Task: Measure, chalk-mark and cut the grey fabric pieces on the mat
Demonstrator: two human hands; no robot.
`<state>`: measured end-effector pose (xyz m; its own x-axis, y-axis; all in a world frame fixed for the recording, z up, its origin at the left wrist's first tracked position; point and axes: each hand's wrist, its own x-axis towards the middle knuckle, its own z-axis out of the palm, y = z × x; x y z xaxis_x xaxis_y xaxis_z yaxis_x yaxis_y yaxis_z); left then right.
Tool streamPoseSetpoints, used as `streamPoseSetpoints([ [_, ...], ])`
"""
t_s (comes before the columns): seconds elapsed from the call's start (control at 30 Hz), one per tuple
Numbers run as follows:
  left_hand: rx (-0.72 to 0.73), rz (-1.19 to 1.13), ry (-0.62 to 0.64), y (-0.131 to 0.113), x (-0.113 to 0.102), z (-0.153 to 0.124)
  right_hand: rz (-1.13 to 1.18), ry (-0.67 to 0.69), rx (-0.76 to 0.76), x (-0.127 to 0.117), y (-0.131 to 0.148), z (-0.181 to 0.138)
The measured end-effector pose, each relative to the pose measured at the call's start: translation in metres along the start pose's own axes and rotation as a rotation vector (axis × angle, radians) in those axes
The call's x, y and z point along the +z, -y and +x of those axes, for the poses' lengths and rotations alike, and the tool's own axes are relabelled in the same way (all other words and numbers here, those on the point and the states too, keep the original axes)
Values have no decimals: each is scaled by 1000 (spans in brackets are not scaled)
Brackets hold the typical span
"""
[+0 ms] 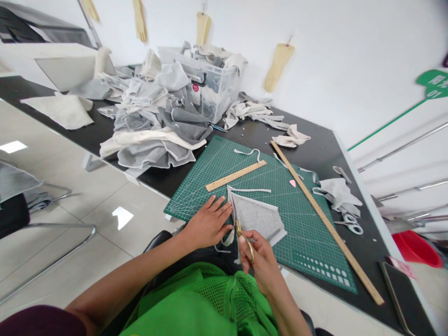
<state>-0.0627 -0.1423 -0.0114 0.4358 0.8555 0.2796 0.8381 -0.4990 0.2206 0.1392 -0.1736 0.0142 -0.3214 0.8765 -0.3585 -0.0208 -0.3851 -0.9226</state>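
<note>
Hands: apart from each other but near. The left hand [210, 221] lies palm down, fingers loosely spread, at the left edge of a grey cloth piece [261, 214]; whether it grips any cloth cannot be told. The right hand [257, 252] is closed round the handles of gold-handled scissors [239, 227], blades pointing away from the person along that same edge. Blade gap: too small to read.

Location: the cloth piece lies on a green cutting mat [301, 224], at the mat's near edge, about midway along it. The mat sits along the near edge of the black tabletop [315, 128]. A short ruler [236, 176] lies beyond the cloth; a long ruler [325, 221] slants down toward the tabletop's near right corner. White-handled scissors [353, 226] lie off the mat, near the tabletop's right edge. A cloth heap [140, 123] covers much of the tabletop's left part.

Step in hand, as judged: trimming the cloth's left edge. The next move calls for steady pressure from the left hand, fingertips clear of the blades, and scissors guided evenly along the edge.
</note>
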Motion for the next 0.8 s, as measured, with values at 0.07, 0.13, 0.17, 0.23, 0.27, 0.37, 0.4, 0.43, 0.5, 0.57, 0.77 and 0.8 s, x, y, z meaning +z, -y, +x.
streamPoseSetpoints([
  [0.07, 0, -6, -1, 0, 0, 0, -3, -4, 2, 1, 0, -1],
  [0.13, 4, -12, -3, 0, 0, 0, 7, -9, 6, 1, -1, -2],
  [0.17, 6, -14, -3, 0, 0, 0, 18, -13, 9, 1, -2, -2],
  [0.23, 15, -17, -2, 1, 0, -1, 48, -19, 18, 0, -4, -2],
  [0.27, 19, -19, 0, 1, 0, -1, 63, -20, 23, -1, -5, -1],
  [0.37, 25, -20, 0, 1, 1, -1, 102, -20, 51, -4, -5, 2],
  [0.4, 25, -20, -2, 1, 1, -1, 110, -22, 61, -5, -4, 3],
  [0.43, 25, -20, -4, 2, 1, -1, 114, -25, 71, -5, -3, 4],
  [0.5, 28, -19, -11, 2, 2, -1, 107, -28, 82, -6, 0, 5],
  [0.57, 31, -20, -16, 3, 2, -1, 85, -15, 78, -6, 3, 7],
  [0.77, 36, -17, -20, 3, 4, -2, 28, 30, 59, -7, 9, 11],
  [0.8, 35, -16, -17, 3, 4, -2, 20, 29, 58, -8, 9, 11],
])
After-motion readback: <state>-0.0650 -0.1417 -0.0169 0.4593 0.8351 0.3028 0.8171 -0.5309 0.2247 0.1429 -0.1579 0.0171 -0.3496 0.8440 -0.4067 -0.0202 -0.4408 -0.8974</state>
